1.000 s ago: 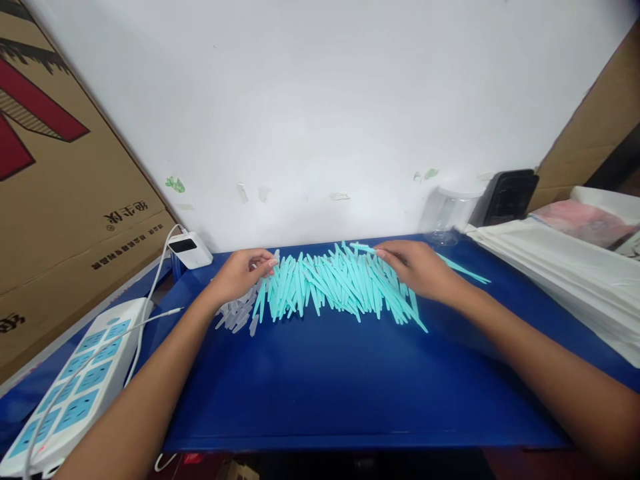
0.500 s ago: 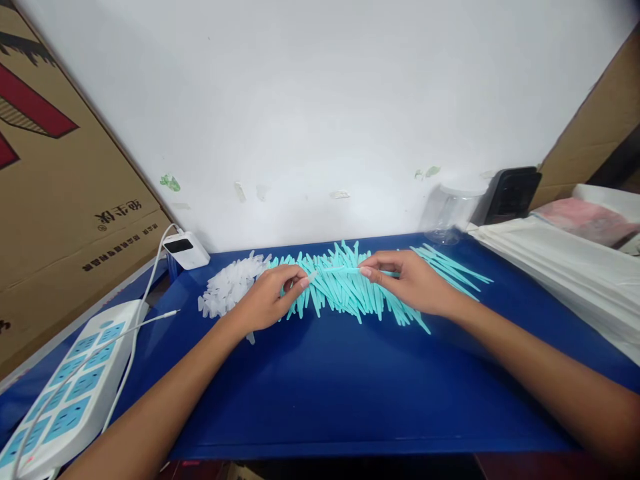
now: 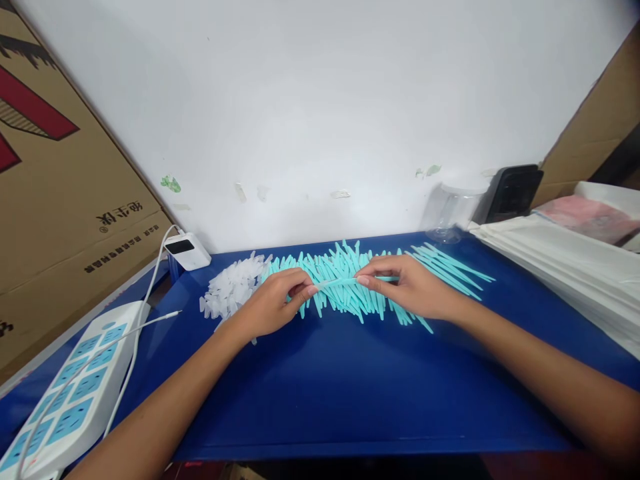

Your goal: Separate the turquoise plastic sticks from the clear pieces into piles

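My left hand (image 3: 277,299) is closed, pinching a small translucent cap (image 3: 320,287) between thumb and fingertips. A slim turquoise plastic stick (image 3: 343,283) is pinched in my right hand (image 3: 407,285), held roughly level. Its left end meets the cap; how far it sits inside cannot be made out. Both hands are just above a wide heap of turquoise sticks (image 3: 353,305). Left of that heap lies a pile of translucent white caps (image 3: 229,285), partly behind my left hand. Several sticks (image 3: 450,268) lie apart, fanned out beyond my right hand.
A clear jar with a white lid (image 3: 457,210) and a black object (image 3: 515,193) stand at the back right. White sheeting (image 3: 545,260) lines the right side. At left are a power strip (image 3: 75,393), a white device (image 3: 187,250), cables and a cardboard box (image 3: 75,187).
The cap and the stick's end have come together. Both hands have lowered slightly toward me, and my right hand has shifted a little left along with the stick.
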